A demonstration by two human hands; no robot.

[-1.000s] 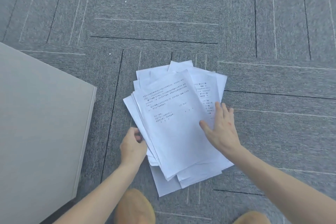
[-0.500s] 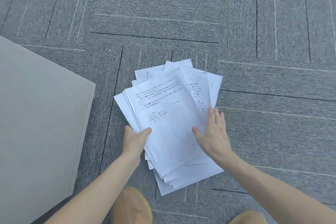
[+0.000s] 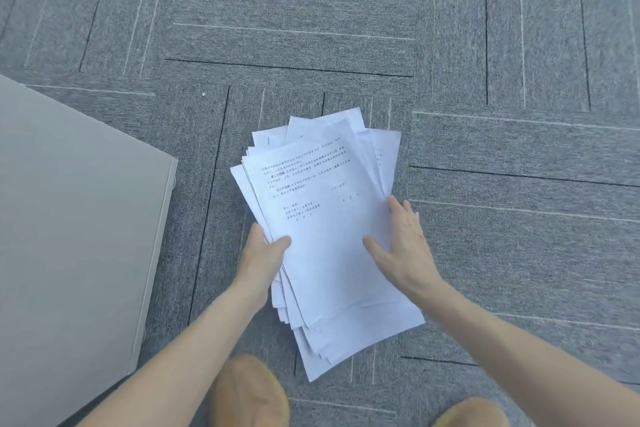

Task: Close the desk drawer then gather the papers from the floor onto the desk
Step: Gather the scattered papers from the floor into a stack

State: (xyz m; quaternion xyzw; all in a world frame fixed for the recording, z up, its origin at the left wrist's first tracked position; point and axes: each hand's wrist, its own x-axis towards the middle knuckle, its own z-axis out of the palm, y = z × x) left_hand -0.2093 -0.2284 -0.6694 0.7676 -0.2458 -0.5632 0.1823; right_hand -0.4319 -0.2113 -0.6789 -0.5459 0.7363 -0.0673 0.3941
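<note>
Head view. Papers (image 3: 329, 236) in a loose, fanned stack on the carpet (image 3: 519, 236), just right of the counter (image 3: 76, 236) corner; sheets skewed, corners sticking out at top and bottom. Left hand (image 3: 261, 255) pinching the stack's left edge, thumb on the top sheet, fingers hidden beneath. Right hand (image 3: 403, 246) spread, flat, palm down on the stack's right side, gripping nothing. Drawer not in view; state of that step cannot be told. Knees (image 3: 249, 392) at bottom of frame, so crouched over the pile.

Step in hand, by judgement: squaring and lifting the stack. To do well: slide right fingers under the right edge while the left pinch holds; keep both edges supported so lower sheets do not slip out. Tap the long edge on the carpet to align before rising. Risk: bottom sheets, fanned furthest toward the knees, look likeliest to drop. Then carry to the counter at left.
</note>
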